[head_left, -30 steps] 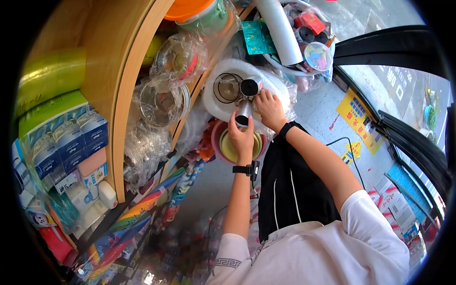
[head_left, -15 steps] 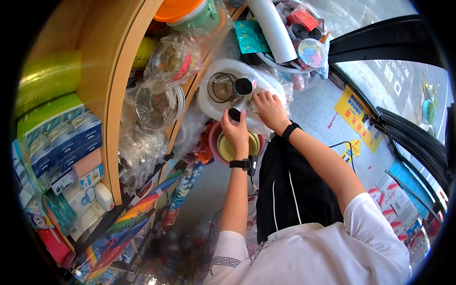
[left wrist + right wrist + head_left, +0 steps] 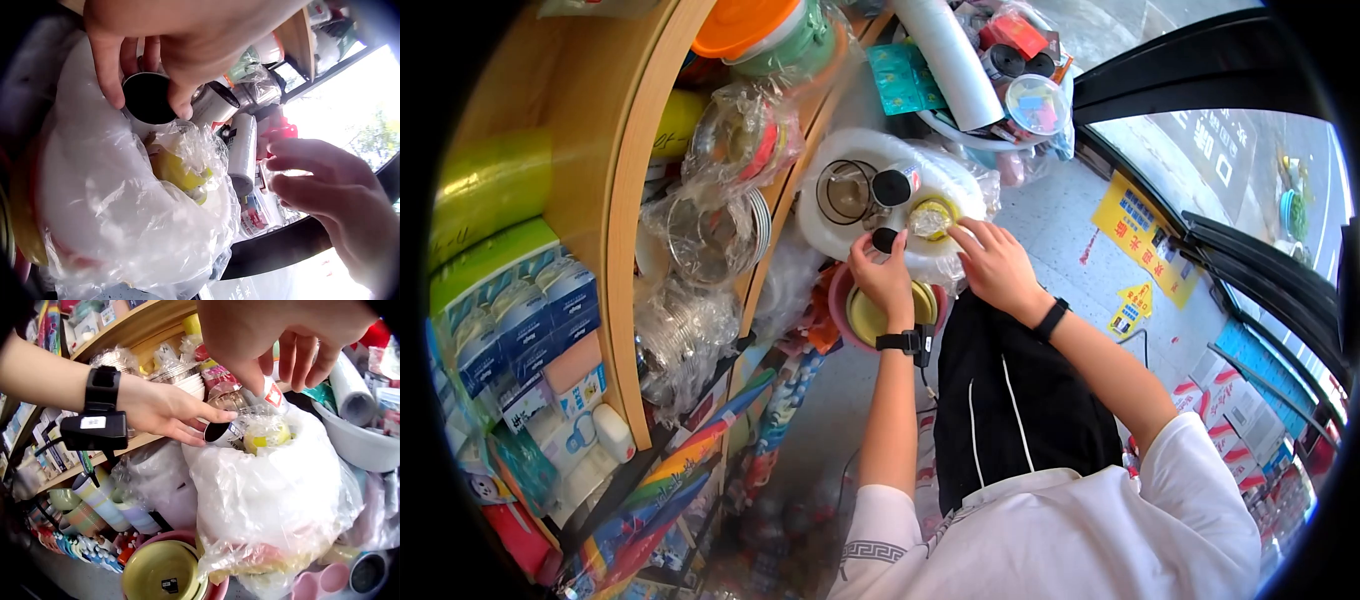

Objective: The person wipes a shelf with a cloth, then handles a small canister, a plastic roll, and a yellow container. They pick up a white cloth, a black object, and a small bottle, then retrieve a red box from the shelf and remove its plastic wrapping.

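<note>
In the head view my left hand (image 3: 884,278) grips a short cylinder (image 3: 149,98) with a dark round end, fingers and thumb on either side of its rim. The right wrist view shows printed lettering on its pale side. My right hand (image 3: 1002,272) is held over the edge of a plastic-wrapped white tub (image 3: 250,494), fingers loosely bent with nothing in them. By its fingertips lies a yellow ring-shaped item (image 3: 933,217) in crinkled clear plastic. A second dark-ended cylinder (image 3: 892,187) stands beside a clear round container (image 3: 847,192).
Behind is a white basin (image 3: 369,453) of mixed goods with a long white roll (image 3: 950,65). Wooden shelves (image 3: 625,200) with wrapped dishes rise on the left. Yellow-green bowls (image 3: 153,569) sit below the tub. Yellow signs (image 3: 1145,240) lie on the floor at right.
The left hand has shifted left with the cylinder, tilting it. The right hand has drawn back from the tub's middle, uncovering the yellow item. The head view has shifted slightly.
</note>
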`<action>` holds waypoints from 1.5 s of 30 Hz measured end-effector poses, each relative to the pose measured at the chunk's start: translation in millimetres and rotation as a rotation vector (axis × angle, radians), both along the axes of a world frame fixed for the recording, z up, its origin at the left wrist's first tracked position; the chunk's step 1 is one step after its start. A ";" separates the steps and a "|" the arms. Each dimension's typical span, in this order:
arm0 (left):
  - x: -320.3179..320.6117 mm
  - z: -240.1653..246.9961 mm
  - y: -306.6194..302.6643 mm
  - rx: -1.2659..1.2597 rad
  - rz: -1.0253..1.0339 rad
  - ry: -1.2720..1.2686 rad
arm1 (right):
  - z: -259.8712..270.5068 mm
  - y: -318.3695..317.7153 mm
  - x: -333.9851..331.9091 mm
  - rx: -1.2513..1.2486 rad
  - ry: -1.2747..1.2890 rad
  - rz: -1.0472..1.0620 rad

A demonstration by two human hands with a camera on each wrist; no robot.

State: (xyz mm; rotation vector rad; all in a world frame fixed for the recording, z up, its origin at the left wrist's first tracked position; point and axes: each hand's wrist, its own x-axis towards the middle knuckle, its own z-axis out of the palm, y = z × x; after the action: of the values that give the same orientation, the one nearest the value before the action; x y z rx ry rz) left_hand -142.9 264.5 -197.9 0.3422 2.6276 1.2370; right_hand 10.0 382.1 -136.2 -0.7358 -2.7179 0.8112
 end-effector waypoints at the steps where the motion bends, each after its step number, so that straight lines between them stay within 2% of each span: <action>1: 1.0 -2.8 1.2 -0.018 -0.018 -0.025 | 1.9 0.2 14.7 -0.074 0.009 -0.027; 6: -6.7 -23.9 -1.1 -0.060 -0.067 0.003 | 9.9 -2.2 79.2 -0.230 -0.020 -0.184; 11: -6.4 -19.2 -10.5 -0.063 -0.093 -0.025 | 10.4 -11.5 130.8 -0.322 -0.079 -0.313; 16: 0.4 -9.6 -30.2 -0.034 -0.128 0.008 | 21.4 -13.0 155.0 -0.397 -0.150 -0.409; 18: 6.8 1.6 -42.1 0.055 -0.106 -0.100 | 25.5 -7.7 160.8 -0.403 -0.160 -0.416; 23: 17.2 1.5 -100.4 0.063 -0.055 -0.199 | 36.8 19.9 168.5 -0.382 -0.224 -0.414; 24: 20.9 -5.0 -115.8 0.064 -0.035 -0.200 | 38.7 29.6 163.1 -0.374 -0.216 -0.411; 26: 32.7 -4.9 -138.8 0.098 0.051 -0.305 | 37.9 60.5 147.4 -0.154 -0.230 -0.359; 30: 59.5 -3.7 -190.4 -0.036 0.115 -0.413 | -35.1 149.2 93.1 0.048 -0.145 -0.388; 31: 64.8 -5.7 -200.6 -0.067 0.127 -0.424 | -34.4 168.4 72.5 0.041 -0.145 -0.384; 33: 74.5 20.1 -203.1 -0.065 0.170 -0.487 | -39.2 196.9 44.7 0.023 -0.152 -0.390; 34: 82.8 24.0 -212.7 -0.051 0.224 -0.554 | -48.0 209.6 35.7 -0.016 -0.259 -0.403; 35: 87.3 25.8 -218.8 -0.046 0.197 -0.496 | -54.7 217.2 30.1 -0.053 -0.365 -0.409; 38: 103.1 18.9 -241.1 -0.057 0.225 -0.437 | -71.9 228.3 22.8 -0.123 -0.300 -0.425; 39: 108.1 39.0 -229.1 -0.104 0.250 -0.476 | -70.8 232.7 21.7 -0.111 -0.279 -0.412; 42: 127.6 43.7 -221.7 -0.099 0.342 -0.520 | -78.2 240.0 18.7 -0.096 -0.205 -0.324; 43: 135.4 46.1 -215.4 -0.101 0.358 -0.519 | -82.2 239.6 18.2 0.016 -0.191 -0.315; 45: 153.0 52.8 -204.6 -0.093 0.346 -0.584 | -84.2 240.8 20.1 0.005 -0.164 -0.305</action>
State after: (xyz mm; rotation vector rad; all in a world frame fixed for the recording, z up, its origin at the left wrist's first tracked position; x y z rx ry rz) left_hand 10.1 60.0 -145.1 -0.4462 2.2630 1.0849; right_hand 30.2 622.9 -220.4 -1.2274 -2.6454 0.6990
